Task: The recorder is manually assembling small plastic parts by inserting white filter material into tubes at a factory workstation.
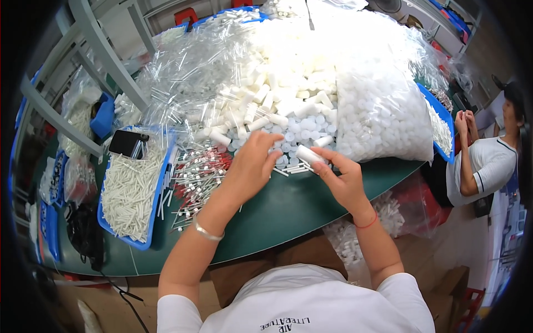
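Note:
My right hand (345,180) is closed round a short white plastic tube (308,155), thumb and fingers on its right end. To the left of it, my left hand (252,165) hovers over the pile, its thumb and bent fingers apart with nothing visible between them. Beneath and just beyond my hands lie loose translucent round caps (304,129). A heap of more white tubes (261,105) rises behind them. Several thin white sticks (297,168) lie on the green table (266,216) between my hands.
Beside my left forearm are thin rods with red parts (194,180). A blue tray (145,242) of white sticks carries a dark phone (129,144). A large clear bag (383,116) of white caps stands at right. Another person (488,161) sits beyond it. Grey metal bars (105,55) rise at left.

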Tool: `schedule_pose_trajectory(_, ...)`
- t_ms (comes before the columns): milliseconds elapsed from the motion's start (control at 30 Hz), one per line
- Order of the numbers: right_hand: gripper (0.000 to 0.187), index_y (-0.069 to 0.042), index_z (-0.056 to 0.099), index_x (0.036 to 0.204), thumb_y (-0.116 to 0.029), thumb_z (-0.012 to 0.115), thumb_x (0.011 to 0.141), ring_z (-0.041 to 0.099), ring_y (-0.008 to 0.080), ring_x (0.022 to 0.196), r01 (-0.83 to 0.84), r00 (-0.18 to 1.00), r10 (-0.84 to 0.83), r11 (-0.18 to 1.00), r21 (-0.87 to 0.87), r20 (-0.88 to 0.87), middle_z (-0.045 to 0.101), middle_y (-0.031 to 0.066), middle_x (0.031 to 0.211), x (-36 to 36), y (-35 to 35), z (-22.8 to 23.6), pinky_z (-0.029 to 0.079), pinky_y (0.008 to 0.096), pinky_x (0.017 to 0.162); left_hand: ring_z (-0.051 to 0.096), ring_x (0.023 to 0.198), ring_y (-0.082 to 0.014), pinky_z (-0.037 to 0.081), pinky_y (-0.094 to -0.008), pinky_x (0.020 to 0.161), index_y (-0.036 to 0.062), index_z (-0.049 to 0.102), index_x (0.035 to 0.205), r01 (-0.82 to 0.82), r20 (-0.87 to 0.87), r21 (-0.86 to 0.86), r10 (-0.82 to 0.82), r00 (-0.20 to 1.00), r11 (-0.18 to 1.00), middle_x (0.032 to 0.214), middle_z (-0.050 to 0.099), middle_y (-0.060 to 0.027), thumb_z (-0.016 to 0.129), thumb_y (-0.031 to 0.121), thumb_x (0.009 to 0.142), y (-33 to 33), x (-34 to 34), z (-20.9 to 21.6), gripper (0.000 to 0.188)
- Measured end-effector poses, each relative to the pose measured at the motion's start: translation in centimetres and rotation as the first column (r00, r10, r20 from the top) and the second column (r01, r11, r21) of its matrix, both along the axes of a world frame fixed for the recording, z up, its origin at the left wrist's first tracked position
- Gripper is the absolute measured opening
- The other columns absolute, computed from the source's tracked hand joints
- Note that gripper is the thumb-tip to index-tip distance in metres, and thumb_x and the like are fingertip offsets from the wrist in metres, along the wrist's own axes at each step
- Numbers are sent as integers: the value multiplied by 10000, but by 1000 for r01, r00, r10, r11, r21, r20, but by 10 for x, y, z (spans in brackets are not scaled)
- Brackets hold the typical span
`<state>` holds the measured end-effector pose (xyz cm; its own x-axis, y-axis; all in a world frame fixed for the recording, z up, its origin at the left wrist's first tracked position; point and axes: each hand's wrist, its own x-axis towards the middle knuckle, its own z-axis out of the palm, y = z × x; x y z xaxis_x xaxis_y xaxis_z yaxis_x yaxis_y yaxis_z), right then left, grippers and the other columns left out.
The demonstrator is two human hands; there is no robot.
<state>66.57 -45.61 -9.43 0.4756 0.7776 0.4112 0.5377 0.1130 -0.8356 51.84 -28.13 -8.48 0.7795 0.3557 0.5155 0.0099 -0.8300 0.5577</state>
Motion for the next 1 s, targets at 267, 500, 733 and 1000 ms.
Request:
schedule_pose_trajectory(267,264,-48,700,1087,-60,719,824,613,169,747,-111,985,104,993,46,139,682,86,856,-15,1,16,486,282,675,585,821,-188,480,-308,740,19,614,1162,75,24,-682,-81,996,727,968,604,-109,613,193,935,-40,-28,-1,287)
schedule_pose_trajectory(500,312,-67,655,1062,-44,725,759,597,279,787,-301,823,296,951,-69,486,636,94,850,-17,-10,22,471,376,767,570,695,-155,473,-294,650,6,645,1045,54,-180,-421,-142,974,906,841,637,-81,662,281,911,-57,-38,4,306)
schedule_pose_trajectory(733,484,-45,582,1246,-101,746,794,634,238,944,-264,964,266,962,-65,28,654,107,1053,-33,-17,27,460,361,910,579,653,-150,458,-289,627,10,650,882,-96,-249,-752,-145,958,652,741,628,-66,649,406,874,-67,-36,3,396)
schedule_pose_trajectory(1000,250,27,608,1115,-22,669,877,589,239,1072,-438,770,465,883,169,-437,502,165,1309,-34,-16,-8,592,369,784,477,687,-103,404,-261,636,45,556,876,23,-35,-917,-136,990,399,757,525,-17,365,371,1025,-89,-34,-7,406)
